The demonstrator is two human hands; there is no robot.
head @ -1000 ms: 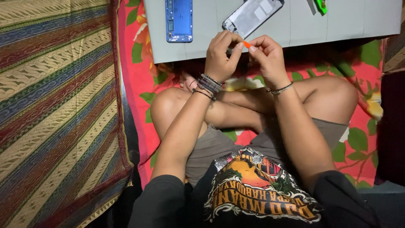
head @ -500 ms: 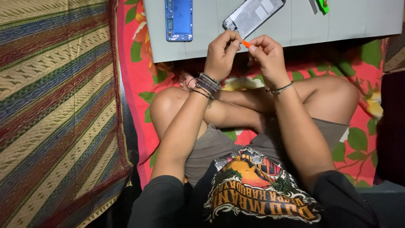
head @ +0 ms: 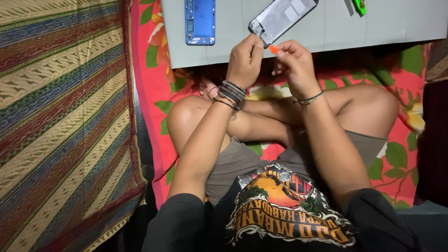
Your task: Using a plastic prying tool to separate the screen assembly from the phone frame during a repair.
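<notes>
At the near edge of the grey board (head: 224, 51), both hands work on a silver phone frame (head: 282, 16) that lies tilted across it. The left hand (head: 245, 60) is closed, its fingertips pinching the frame's near corner and holding it down. The right hand (head: 295, 63), just right of that corner, pinches a small orange tool (head: 273, 48) between thumb and forefinger, the tip pointing at the same corner and all but touching it; whether it has actually entered the seam is too small to tell.

Against the views from half a second and a second ago, almost nothing has shifted: the frame sits at the same angle, the left grip is unchanged, and the orange tip stays at the corner. That steadiness reads, to my eye, as slow, careful prying or picking at one spot and not a sweep along the edge.

Farther left on the board a blue phone (head: 199, 21) lies flat, untouched. At the board's far right a green tool (head: 359, 6) sits partly out of view. Below the board, crossed legs rest on a red floral cloth (head: 149, 70).
</notes>
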